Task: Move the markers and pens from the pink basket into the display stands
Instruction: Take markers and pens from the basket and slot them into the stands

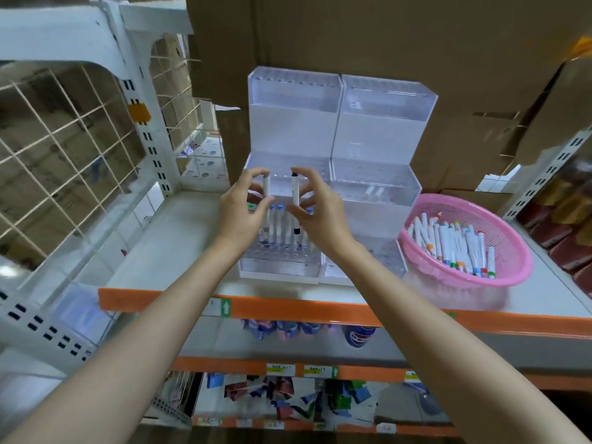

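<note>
Two clear tiered display stands sit side by side on the shelf, the left stand [288, 123] and the right stand [384, 123]. Several white markers [279, 227] stand upright in the left stand's lowest tier. My left hand [242, 216] pinches a white marker [266, 187] upright above that tier. My right hand [320, 213] pinches a second white marker with black caps [296, 190], also upright, just right of the first. The pink basket [509, 274] at the right holds several markers with coloured caps [455, 245].
The shelf [179, 251] has an orange front edge [288, 307]. Cardboard boxes [384, 36] stand behind the stands. A white wire-grid rack [70, 129] rises at the left. Lower shelves hold packaged goods [288, 398].
</note>
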`<state>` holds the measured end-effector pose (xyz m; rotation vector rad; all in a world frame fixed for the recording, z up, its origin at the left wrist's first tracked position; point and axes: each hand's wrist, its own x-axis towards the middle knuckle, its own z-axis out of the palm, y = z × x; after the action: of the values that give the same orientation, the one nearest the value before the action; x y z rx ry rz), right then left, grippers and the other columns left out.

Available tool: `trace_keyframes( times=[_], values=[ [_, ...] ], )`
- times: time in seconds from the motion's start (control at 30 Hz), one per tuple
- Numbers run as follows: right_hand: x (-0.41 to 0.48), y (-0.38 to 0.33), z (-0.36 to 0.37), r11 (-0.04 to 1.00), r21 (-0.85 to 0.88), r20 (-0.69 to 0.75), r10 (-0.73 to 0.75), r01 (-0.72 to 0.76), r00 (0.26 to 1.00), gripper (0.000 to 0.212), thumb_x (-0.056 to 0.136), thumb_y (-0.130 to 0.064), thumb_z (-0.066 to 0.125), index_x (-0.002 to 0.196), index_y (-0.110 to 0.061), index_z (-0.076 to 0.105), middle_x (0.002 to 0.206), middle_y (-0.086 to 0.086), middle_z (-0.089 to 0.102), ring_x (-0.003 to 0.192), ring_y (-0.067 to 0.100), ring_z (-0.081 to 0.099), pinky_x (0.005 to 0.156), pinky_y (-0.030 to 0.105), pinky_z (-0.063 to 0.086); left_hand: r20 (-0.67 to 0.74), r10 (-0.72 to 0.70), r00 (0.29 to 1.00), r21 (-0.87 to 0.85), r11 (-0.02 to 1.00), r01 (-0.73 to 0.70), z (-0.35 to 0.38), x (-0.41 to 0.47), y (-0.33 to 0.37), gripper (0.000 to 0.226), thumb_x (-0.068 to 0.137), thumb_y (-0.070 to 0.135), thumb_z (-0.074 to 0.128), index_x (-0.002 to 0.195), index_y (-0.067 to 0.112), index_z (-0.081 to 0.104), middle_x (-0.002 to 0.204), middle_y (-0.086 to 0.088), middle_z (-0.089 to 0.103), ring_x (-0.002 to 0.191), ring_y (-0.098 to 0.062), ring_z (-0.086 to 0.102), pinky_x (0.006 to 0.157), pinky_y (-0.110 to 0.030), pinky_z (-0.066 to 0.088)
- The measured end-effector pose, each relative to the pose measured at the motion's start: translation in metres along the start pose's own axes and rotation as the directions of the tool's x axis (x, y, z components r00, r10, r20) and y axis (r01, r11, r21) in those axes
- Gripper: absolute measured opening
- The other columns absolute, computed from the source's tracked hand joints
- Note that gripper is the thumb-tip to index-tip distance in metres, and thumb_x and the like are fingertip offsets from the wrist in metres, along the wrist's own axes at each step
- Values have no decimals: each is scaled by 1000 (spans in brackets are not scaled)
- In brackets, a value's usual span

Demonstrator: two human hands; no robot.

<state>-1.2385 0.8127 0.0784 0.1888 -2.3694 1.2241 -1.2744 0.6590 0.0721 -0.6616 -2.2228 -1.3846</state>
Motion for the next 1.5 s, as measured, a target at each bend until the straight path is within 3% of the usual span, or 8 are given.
trace_keyframes(
  times=[0.17,0.37,0.63,0.77,0.9,1.07,1.3,1.5],
  values=[
    [7,-16,31,1000,-4,-27,-14,14,1000,56,81,-1,72,129,-18,50,79,-16,49,65,-14,56,57,6,41,8,-12,1000,18,1000,12,-24,1,-23,39,86,7,67,121,17,53,86,1,62,76,7,58,70,-5,45],
    [8,-19,59,998,-40,-70,-41,38,997,55,79,-1,72,126,-20,52,81,-9,50,68,16,60,64,29,49,25,5,1000,-11,1000,-5,-30,3,-35,38,85,6,67,119,16,53,86,-1,63,79,-10,63,71,-8,47],
    [5,-7,73,999,-41,-180,-35,28,983,54,79,-2,72,123,-25,52,84,-8,49,66,3,52,64,13,41,-20,62,998,-42,997,-63,-23,1,-42,38,83,0,66,116,14,54,86,-7,60,81,-14,62,74,-18,51],
    [2,-2,76,997,-53,-211,-62,52,975,51,78,1,71,122,-19,53,90,-6,49,68,-1,50,65,11,40,-21,86,996,-19,996,-87,-17,0,-45,38,81,-2,67,115,11,55,85,-6,59,80,-12,60,73,-11,44],
    [-2,1,79,996,-32,-231,-90,85,969,49,77,4,71,119,-15,53,98,-6,50,79,-8,49,68,4,39,-20,102,995,-3,995,-102,-16,-5,-51,38,79,-3,67,113,10,56,85,-7,60,80,-13,60,74,-19,46],
    [-2,5,80,998,-10,-203,-68,68,977,44,78,2,71,116,-12,55,91,-4,53,79,-8,51,66,6,40,-7,106,994,-7,994,-106,-16,-9,-57,39,80,-3,67,115,10,56,88,-7,61,81,-12,60,75,-23,49],
    [-4,7,74,997,-23,-165,-71,68,984,33,85,2,64,116,-8,56,85,-19,51,82,-10,54,70,5,40,45,172,984,-7,985,-172,-18,-11,-53,36,83,-1,63,117,11,58,94,-7,60,83,-7,58,71,-16,47],
    [-2,2,71,995,-61,-196,-92,81,976,28,84,1,65,110,-9,61,84,1,63,77,13,59,65,31,54,62,191,980,9,981,-192,-18,-9,-51,33,84,2,66,115,10,58,91,-4,60,81,-5,57,71,-10,46]
  ],
)
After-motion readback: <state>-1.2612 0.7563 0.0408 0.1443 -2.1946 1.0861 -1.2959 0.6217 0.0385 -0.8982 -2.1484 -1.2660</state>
